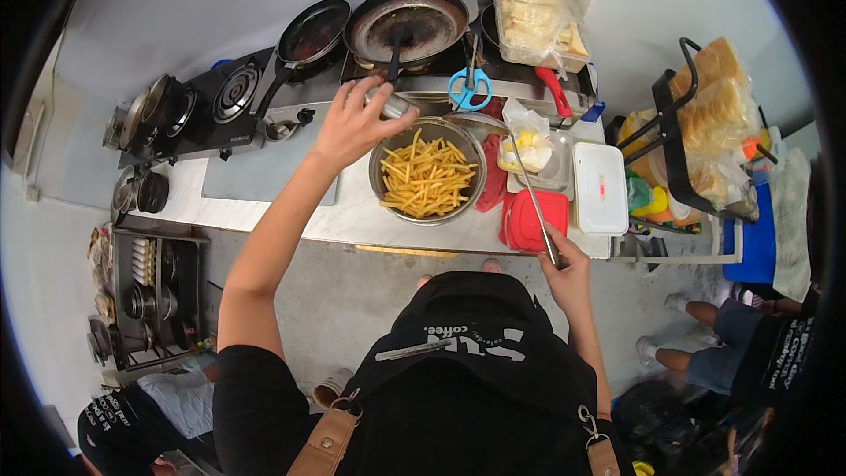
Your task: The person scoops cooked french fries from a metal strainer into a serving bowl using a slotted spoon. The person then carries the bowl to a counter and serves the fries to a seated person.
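Note:
My left hand grips a small metal shaker, tilted above the far left rim of a round metal bowl. A heap of French fries fills much of the bowl. In my right hand is the end of a long metal utensil handle. Its wide, shallow head lies at the bowl's far right rim; whether it is a ladle or a skimmer I cannot tell. A red cloth lies against the bowl's right side, and a red-lidded container stands beside the utensil handle.
Frying pans and a gas stove line the back. Blue-handled scissors hang past the bowl. At right are a white-lidded box and bagged bread on a black rack. Other people are at both sides behind me.

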The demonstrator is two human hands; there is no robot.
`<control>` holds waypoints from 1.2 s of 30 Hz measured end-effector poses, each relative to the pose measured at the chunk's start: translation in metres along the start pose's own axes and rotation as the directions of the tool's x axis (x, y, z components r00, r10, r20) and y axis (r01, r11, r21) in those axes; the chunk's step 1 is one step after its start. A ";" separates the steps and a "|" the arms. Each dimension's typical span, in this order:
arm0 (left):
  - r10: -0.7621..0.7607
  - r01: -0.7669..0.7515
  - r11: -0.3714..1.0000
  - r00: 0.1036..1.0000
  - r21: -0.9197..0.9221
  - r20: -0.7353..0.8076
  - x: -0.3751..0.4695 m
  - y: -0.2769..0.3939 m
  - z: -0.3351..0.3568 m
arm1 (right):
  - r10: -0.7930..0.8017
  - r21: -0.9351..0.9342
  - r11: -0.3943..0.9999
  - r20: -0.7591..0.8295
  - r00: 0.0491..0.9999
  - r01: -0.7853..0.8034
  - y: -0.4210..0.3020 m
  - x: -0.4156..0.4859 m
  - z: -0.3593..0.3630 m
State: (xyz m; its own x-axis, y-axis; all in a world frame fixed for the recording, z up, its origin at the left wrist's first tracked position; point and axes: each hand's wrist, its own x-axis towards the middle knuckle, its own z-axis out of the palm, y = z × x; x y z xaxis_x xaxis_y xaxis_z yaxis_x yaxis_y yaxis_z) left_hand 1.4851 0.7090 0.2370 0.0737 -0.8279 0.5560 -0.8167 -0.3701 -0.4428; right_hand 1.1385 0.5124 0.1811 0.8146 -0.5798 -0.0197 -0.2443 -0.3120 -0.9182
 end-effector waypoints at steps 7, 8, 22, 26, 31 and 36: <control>-0.045 0.045 0.999 0.997 -0.009 0.060 0.005 0.006 0.012 | 0.011 -0.016 1.000 0.047 0.999 -0.010 0.004 -0.004 0.002; -0.173 0.173 0.985 0.984 -0.012 0.044 0.007 0.007 0.014 | -0.017 -0.053 0.998 0.030 0.999 0.019 0.004 -0.005 0.002; -0.085 0.086 0.996 0.996 -0.019 0.017 0.020 0.029 0.028 | 0.049 0.060 0.997 -0.039 0.998 -0.046 0.004 -0.009 0.000; -0.112 0.112 0.994 0.993 0.003 0.038 0.013 0.022 0.021 | 0.033 0.111 0.993 -0.066 0.997 -0.026 0.001 -0.009 0.000; -0.040 0.039 0.999 0.997 0.020 0.068 0.000 0.010 0.001 | 0.000 0.084 0.996 -0.056 0.998 0.005 0.003 -0.010 0.002; 0.109 -0.115 0.992 0.989 0.057 0.102 -0.017 0.004 -0.021 | 0.051 0.113 0.993 -0.031 0.998 -0.047 0.006 -0.011 0.005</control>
State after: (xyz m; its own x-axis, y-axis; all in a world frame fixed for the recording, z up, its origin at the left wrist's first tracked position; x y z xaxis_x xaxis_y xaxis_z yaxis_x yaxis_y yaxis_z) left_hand 1.4682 0.7306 0.2407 0.0425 -0.9019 0.4299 -0.7856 -0.2960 -0.5433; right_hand 1.1305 0.5209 0.1739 0.7844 -0.6179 -0.0544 -0.2217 -0.1974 -0.9549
